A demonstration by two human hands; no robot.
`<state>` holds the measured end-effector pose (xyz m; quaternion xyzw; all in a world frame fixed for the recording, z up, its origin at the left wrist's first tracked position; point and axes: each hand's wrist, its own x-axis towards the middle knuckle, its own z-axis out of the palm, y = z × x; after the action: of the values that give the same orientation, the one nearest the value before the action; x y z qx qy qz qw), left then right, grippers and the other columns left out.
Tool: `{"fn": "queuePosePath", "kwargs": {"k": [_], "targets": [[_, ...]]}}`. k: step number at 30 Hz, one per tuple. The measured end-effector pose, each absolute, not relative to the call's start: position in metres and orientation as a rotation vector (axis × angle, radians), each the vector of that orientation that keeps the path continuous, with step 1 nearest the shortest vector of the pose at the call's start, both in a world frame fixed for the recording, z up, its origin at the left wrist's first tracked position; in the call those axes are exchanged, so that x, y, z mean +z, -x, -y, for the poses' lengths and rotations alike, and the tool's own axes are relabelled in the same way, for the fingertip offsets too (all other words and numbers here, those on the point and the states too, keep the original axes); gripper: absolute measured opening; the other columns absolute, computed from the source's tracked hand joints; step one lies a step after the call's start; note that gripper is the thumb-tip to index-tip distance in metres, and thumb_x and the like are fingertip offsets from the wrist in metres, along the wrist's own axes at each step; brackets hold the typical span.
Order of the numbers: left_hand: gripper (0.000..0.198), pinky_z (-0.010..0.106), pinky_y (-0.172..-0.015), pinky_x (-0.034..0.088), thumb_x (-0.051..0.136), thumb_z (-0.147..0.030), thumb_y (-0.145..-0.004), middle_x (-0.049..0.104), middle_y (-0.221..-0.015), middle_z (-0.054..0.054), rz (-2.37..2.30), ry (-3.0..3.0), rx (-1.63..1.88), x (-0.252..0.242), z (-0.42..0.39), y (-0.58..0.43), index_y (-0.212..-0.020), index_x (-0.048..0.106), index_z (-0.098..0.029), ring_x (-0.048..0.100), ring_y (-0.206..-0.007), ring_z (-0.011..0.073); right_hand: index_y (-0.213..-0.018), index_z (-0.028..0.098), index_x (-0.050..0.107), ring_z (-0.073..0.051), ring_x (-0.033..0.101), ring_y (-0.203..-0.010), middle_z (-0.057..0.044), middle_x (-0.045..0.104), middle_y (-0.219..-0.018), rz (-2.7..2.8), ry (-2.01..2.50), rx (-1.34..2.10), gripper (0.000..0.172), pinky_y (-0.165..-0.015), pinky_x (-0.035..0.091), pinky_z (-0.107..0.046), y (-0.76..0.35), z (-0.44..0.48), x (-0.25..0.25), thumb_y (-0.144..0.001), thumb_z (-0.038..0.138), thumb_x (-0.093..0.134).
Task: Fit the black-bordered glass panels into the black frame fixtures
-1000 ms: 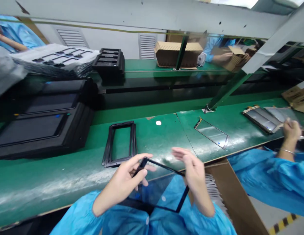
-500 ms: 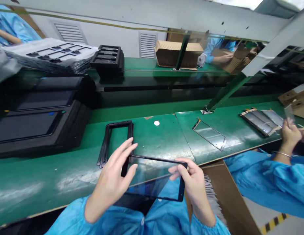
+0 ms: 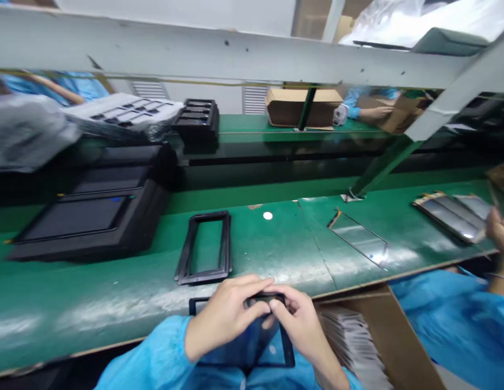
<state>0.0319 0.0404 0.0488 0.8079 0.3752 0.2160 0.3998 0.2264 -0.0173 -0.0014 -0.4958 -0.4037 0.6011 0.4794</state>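
Just above my lap, a clear glass touch panel with a black border is tilted. My right hand grips its far right corner, thumb on top and fingers curled behind. My left hand reaches across the panel, its thumb and fingers closed on the far edge close to my right fingertips. The two hands nearly meet there and cover part of that edge. Beyond them on the green bench lies a small stack of black rectangular frames.
Black foam trays holding panels stand at left. One clear panel with a thin border lies right of centre, and stacked panels lie farther right near a co-worker's hand. An open carton sits below the bench edge.
My left hand has gone from spread fingers at the panel's left side to closing on its far edge near my right hand. The panel sits lower and nearer me. The head view has shifted.
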Motion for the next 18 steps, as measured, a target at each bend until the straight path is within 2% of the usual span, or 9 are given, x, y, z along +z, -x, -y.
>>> {"fn": "queuePosePath", "kwargs": {"k": [3, 4, 6, 8, 10, 12, 14, 16, 18], "targets": [[0.045, 0.029, -0.073, 0.057, 0.072, -0.023, -0.091, 0.076, -0.091, 0.003, -1.089, -1.794, 0.758, 0.058, -0.041, -0.015, -0.136, 0.075, -0.028, 0.073, -0.081, 0.0196, -0.139, 0.037, 0.066, -0.025, 0.079, -0.059, -0.003, 0.085, -0.09, 0.794, 1.095, 1.469, 0.064, -0.059, 0.064, -0.037, -0.227, 0.009, -0.015, -0.083, 0.066, 0.077], [0.046, 0.028, -0.07, 0.057, 0.073, -0.024, -0.09, 0.075, -0.09, 0.002, -1.151, -1.684, 0.861, 0.061, -0.045, -0.002, -0.136, 0.075, -0.027, 0.072, -0.077, 0.0185, -0.144, 0.035, 0.061, -0.026, 0.079, -0.062, -0.006, 0.085, -0.092, 0.716, 1.085, 1.436, 0.071, -0.059, 0.064, -0.038, -0.234, 0.004, -0.02, -0.083, 0.071, 0.073], [0.044, 0.027, -0.065, 0.058, 0.072, -0.027, -0.09, 0.074, -0.082, 0.001, -1.295, -1.454, 1.117, 0.071, -0.057, 0.036, -0.134, 0.074, -0.023, 0.072, -0.068, 0.0163, -0.138, 0.031, 0.062, -0.028, 0.079, -0.067, -0.008, 0.085, -0.091, 0.568, 1.17, 1.293, 0.065, -0.063, 0.065, -0.039, -0.257, -0.01, -0.028, -0.086, 0.068, 0.07], [0.043, 0.026, -0.063, 0.059, 0.075, -0.03, -0.089, 0.071, -0.073, -0.001, -1.45, -1.258, 1.393, 0.085, -0.072, 0.084, -0.131, 0.071, -0.019, 0.072, -0.063, 0.0155, -0.127, 0.029, 0.068, -0.029, 0.079, -0.069, -0.008, 0.083, -0.087, 0.486, 1.313, 1.087, 0.056, -0.066, 0.064, -0.042, -0.286, -0.023, -0.034, -0.082, 0.061, 0.075], [0.048, 0.025, -0.058, 0.059, 0.081, -0.03, -0.08, 0.073, -0.082, -0.002, -1.569, -1.078, 1.653, 0.101, -0.086, 0.135, -0.126, 0.069, -0.021, 0.073, -0.065, 0.0157, -0.118, 0.03, 0.073, -0.032, 0.079, -0.078, -0.009, 0.082, -0.088, 0.461, 1.438, 0.914, 0.047, -0.078, 0.064, -0.051, -0.317, -0.032, -0.037, -0.077, 0.054, 0.078], [0.048, 0.025, -0.057, 0.06, 0.082, -0.026, -0.075, 0.072, -0.085, -0.003, -1.701, -0.96, 1.818, 0.116, -0.1, 0.182, -0.12, 0.068, -0.022, 0.074, -0.066, 0.0151, -0.114, 0.032, 0.076, -0.036, 0.079, -0.093, -0.012, 0.081, -0.099, 0.485, 1.516, 0.758, 0.041, -0.095, 0.059, -0.06, -0.348, -0.037, -0.039, -0.078, 0.052, 0.078], [0.042, 0.021, -0.055, 0.059, 0.077, -0.02, -0.08, 0.064, -0.075, -0.008, -1.802, -0.898, 1.911, 0.128, -0.109, 0.222, -0.12, 0.065, -0.022, 0.071, -0.061, 0.0121, -0.116, 0.035, 0.077, -0.04, 0.076, -0.108, -0.016, 0.079, -0.116, 0.574, 1.671, 0.617, 0.037, -0.103, 0.053, -0.063, -0.38, -0.042, -0.045, -0.083, 0.052, 0.071], [0.034, 0.017, -0.053, 0.054, 0.072, -0.014, -0.087, 0.056, -0.067, -0.01, -1.911, -0.855, 1.954, 0.138, -0.116, 0.254, -0.119, 0.065, -0.021, 0.067, -0.057, 0.0094, -0.119, 0.039, 0.079, -0.043, 0.073, -0.112, -0.017, 0.078, -0.126, 0.744, 1.974, 0.483, 0.038, -0.098, 0.052, -0.064, -0.413, -0.051, -0.058, -0.086, 0.05, 0.062], [0.021, 0.018, -0.053, 0.053, 0.07, -0.015, -0.095, 0.058, -0.071, -0.008, -2.008, -0.821, 1.934, 0.146, -0.121, 0.28, -0.115, 0.068, -0.018, 0.064, -0.058, 0.0092, -0.125, 0.04, 0.079, -0.045, 0.073, -0.109, -0.02, 0.077, -0.127, 0.994, 2.154, 0.306, 0.046, -0.085, 0.053, -0.064, -0.444, -0.065, -0.08, -0.084, 0.046, 0.061]]}}
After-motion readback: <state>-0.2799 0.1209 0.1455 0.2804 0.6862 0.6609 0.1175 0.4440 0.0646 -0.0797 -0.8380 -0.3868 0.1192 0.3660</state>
